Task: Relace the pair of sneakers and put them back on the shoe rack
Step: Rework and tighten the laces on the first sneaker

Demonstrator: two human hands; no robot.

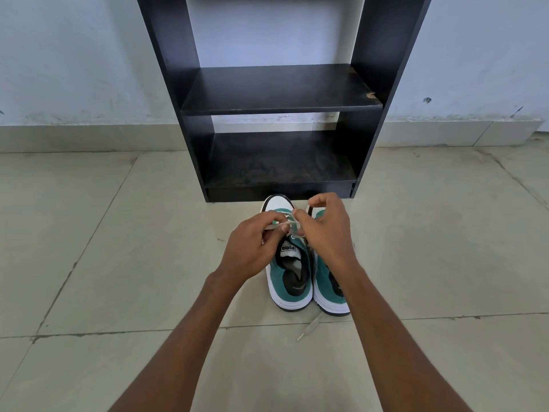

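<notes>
While both hands work over it, the left sneaker (289,263) stands on the floor (118,233) just in front of the rack (279,90), toe toward the rack's base and heel toward the person. The left hand (249,248) has its fingers curled, its grip clamped on the lace (285,223) at the left side of the shoe's upper eyelets. The right hand (325,230) has its thumb and forefinger pinched together on the same lace, just to the right of the left hand, with the other fingers bent above it. The pale lace runs taut between the two hands across the green upper, in front of the white tongue with its black label. The right sneaker (329,286) stands touching the left one on its right side, pointing the same way toward the rack; the right hand and forearm hide most of its front. A loose lace end (309,327) trails on the floor from behind the right sneaker's heel, on the side away from the rack. The rack is black, with two bare shelves in view, and it stands against a pale wall (74,60). Neither sneaker is on a shelf.
</notes>
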